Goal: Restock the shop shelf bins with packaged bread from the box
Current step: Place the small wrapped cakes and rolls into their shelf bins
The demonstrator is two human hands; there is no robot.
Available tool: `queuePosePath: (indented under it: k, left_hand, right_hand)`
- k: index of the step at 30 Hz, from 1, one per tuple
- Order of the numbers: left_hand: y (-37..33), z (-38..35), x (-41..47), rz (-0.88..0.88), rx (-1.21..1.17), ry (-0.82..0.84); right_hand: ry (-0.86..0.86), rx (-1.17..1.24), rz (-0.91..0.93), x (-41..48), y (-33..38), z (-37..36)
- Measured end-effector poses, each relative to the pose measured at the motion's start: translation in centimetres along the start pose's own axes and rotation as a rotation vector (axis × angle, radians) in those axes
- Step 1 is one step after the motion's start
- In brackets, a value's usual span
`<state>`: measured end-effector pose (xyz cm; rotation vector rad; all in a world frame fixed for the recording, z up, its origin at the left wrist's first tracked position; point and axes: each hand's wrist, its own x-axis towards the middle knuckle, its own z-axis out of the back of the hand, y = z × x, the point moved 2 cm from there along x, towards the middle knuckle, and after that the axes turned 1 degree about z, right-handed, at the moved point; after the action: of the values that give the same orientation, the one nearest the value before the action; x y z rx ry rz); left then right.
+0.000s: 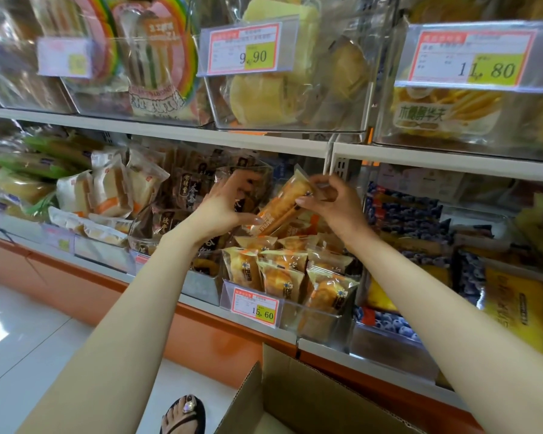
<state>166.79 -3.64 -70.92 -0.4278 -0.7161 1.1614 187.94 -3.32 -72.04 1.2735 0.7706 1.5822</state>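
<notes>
While both arms reach up from 6 o'clock toward the middle shelf, the left hand (229,203) and the right hand (328,198) share 1 orange-wrapped bread packet (281,205), which is tilted with its sealed top end toward 1 o'clock. The left fingers curl round the packet's lower end, thumb in front; the right fingers pinch the clear upper end between thumb and forefinger, the other fingers spread loosely. The packet hangs above the clear bin (320,321) at the frame's centre, which stands on the lower shelf and already holds several upright packets (282,277) of the same orange kind. On the bin's front a price tag (255,307) reads 15.60.

At 9 o'clock from the hands, brown-wrapped bread (182,195) and white-wrapped slices (107,192) fill the neighbouring bins. At 3 o'clock lie blue packs (402,214) printed with blueberries, and yellow bags (514,308) beyond them. Toward 12 o'clock, the upper shelf carries clear bins with tags reading 9.90 (243,48) and 11.80 (470,57).

At 6 o'clock the open cardboard box (295,399) sits on the floor just in front of the orange shelf base, flaps up; its contents cannot be made out. A sandalled foot (184,413) shows beside it at 7 o'clock.
</notes>
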Motion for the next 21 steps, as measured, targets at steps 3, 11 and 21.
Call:
queuePosePath:
  k: [3,11,21]
  left_hand:
    - [-1.8,-0.4,0.0,-0.122,-0.005,-0.018]
    - [-1.1,-1.2,0.8,-0.15,0.243,-0.045]
    - [0.1,-1.0,0.5,-0.067,0.659,-0.051]
  right_hand:
    - [0.0,0.002,0.032,0.1,0.4,-0.3]
    - [0.213,-0.161,0.034,-0.6,-0.1,-2.8]
    - [0.16,-0.347,-0.025,0.6,-1.0,-0.3]
